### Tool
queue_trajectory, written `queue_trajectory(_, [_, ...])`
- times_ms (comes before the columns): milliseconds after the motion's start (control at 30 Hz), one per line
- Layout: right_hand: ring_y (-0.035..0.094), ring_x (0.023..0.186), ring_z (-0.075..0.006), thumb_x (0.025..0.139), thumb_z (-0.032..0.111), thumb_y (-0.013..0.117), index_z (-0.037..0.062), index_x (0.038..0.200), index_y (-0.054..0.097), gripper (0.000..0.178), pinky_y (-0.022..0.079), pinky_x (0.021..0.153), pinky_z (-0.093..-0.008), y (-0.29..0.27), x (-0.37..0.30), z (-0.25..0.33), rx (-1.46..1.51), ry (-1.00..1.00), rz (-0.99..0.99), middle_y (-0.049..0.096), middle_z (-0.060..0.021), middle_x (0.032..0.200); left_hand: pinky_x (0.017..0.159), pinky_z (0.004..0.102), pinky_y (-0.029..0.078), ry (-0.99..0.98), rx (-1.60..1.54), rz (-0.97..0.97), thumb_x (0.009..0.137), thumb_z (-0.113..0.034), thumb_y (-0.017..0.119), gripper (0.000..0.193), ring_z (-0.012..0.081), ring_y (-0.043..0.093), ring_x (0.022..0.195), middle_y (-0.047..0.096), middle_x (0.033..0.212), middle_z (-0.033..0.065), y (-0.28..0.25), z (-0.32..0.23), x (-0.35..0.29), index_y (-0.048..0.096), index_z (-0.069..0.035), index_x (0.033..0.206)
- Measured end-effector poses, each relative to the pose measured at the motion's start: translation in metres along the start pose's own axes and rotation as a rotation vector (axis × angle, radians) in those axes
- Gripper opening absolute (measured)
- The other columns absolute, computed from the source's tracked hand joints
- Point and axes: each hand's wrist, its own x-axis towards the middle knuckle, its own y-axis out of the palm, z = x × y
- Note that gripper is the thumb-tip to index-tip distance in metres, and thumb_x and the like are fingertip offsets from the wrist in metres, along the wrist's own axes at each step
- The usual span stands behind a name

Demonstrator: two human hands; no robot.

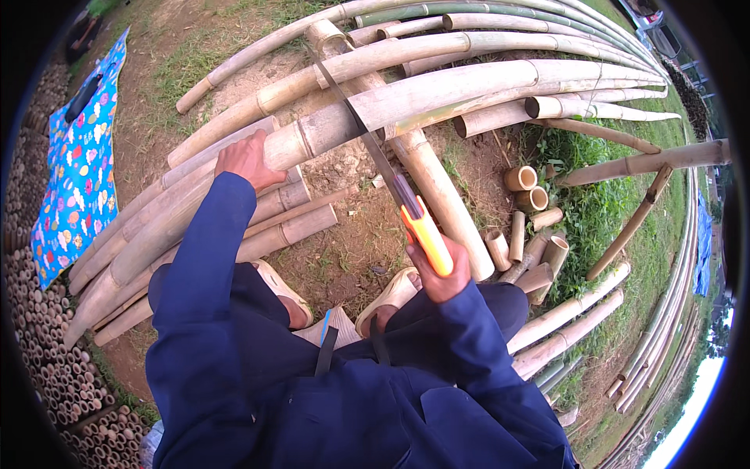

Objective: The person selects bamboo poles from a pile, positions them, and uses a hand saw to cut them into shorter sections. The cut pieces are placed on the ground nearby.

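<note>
Right hand (444, 270) closed round the handle of the saw (423, 232); left hand (251, 160) curled over the thick bamboo pole (453, 94), holding it. Saw blade lies across that pole — right of left hand, ahead of right. Just right of right hand: short hollow bamboo sections (518, 236) — contents can't tell.

Outdoor bamboo-working yard: long poles (461, 90), handsaw (426, 234), soil (344, 266), grass (605, 207).
</note>
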Motion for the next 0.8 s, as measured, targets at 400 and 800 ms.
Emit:
queue_trajectory(400, [0.056, 0.057, -0.0195, 0.095, 0.015, 0.075, -0.0047, 0.091, 0.068, 0.021, 0.046, 0.059, -0.0386, 0.023, 0.068, 0.021, 0.01, -0.085, -0.019, 0.059, -0.0119, 0.064, 0.09, 0.0494, 0.059, 0.003, -0.026, 0.017, 0.065, -0.044, 0.088, 0.068, 0.0402, 0.074, 0.1, 0.076, 0.104, 0.0214, 0.002, -0.011, -0.001, 0.066, -0.004, 0.115])
queue_trajectory(800, [0.062, 0.061, -0.0182, 0.095, 0.012, 0.074, -0.0037, 0.096, 0.073, 0.015, 0.048, 0.061, -0.0356, 0.006, 0.059, 0.019, 0.003, -0.035, -0.018, 0.065, -0.0122, 0.068, 0.09, 0.0493, 0.059, 0.002, 0.006, 0.013, 0.065, -0.047, 0.09, 0.073, 0.0405, 0.074, 0.101, 0.076, 0.106, 0.0222, 0.009, -0.013, 0.003, 0.064, -0.005, 0.12])
